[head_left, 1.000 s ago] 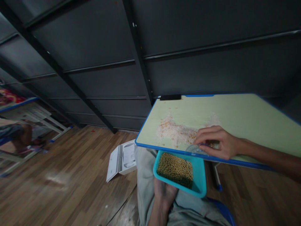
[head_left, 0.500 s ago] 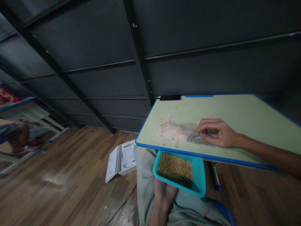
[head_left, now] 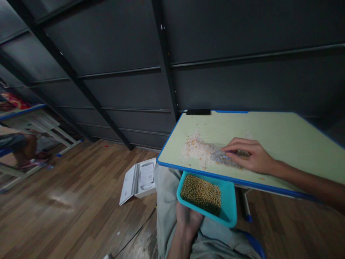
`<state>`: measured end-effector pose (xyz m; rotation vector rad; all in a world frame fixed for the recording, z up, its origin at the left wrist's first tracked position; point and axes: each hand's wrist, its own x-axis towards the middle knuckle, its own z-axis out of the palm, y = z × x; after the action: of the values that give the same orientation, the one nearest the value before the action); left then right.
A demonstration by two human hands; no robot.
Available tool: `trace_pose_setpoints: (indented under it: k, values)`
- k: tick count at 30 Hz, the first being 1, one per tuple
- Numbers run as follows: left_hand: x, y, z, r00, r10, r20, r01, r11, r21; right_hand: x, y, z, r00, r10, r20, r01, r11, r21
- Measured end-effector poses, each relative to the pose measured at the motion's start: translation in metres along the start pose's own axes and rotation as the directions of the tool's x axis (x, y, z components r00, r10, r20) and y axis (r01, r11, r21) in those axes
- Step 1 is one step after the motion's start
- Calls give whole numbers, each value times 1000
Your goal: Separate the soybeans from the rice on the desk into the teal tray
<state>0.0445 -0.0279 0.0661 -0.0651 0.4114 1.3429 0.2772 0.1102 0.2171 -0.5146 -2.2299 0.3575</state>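
My left hand (head_left: 188, 219) supports a turquoise plastic tray (head_left: 228, 201) from below, fingers mostly hidden beneath it. Round yellowish beans (head_left: 201, 194) fill the tray's left part, and its far rim sits just under the table's front edge. Over the tabletop, my right hand (head_left: 249, 154) pinches a see-through plastic piece (head_left: 223, 159) with bluish marks, flat against the surface; its exact kind is unclear. Left of it spreads a heap of small whitish grains (head_left: 198, 149) that look like rice, with yellow bits mixed in. A few loose beans lie near the plastic.
The pale green table (head_left: 275, 133) has a blue rim, with a black bar (head_left: 198, 112) at its far left edge. On the wooden floor lie an open white box (head_left: 145, 178) and a cable (head_left: 136, 232). Another person's leg (head_left: 25, 145) shows beside a second table at left.
My right hand has slid slightly left along the table with the plastic piece, towards the grains. The left hand and tray stay nearly in place; the whole view has shifted a little.
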Motion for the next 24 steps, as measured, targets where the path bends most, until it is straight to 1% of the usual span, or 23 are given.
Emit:
trace_pose_setpoints:
  k: [3, 6, 11, 16, 21, 24]
  values:
    - [-1, 0, 3, 1000, -5, -3, 5, 1000, -2, 0, 1, 1, 1000, 10, 11, -10, 1000, 0]
    - [-2, 0, 5, 1000, -6, -12, 6, 1000, 4, 0, 1, 0, 1000, 16, -3, -16, 1000, -21]
    - [-1, 0, 3, 1000, -14, -1, 14, 1000, 0, -1, 1, 0, 1000, -5, 1, 5, 999, -39]
    - [1, 0, 3, 1000, 7, -15, -7, 1000, 25, -2, 2, 2, 1000, -12, 25, 13, 1000, -17]
    - [0, 0, 4, 1000, -5, -12, 6, 997, 78, -3, 1, 4, 999, -23, 24, 23, 1000, 2]
    - [0, 0, 3, 1000, -2, -8, 2, 997, 81, -3, 1, 5, 999, -35, 25, 35, 999, 16]
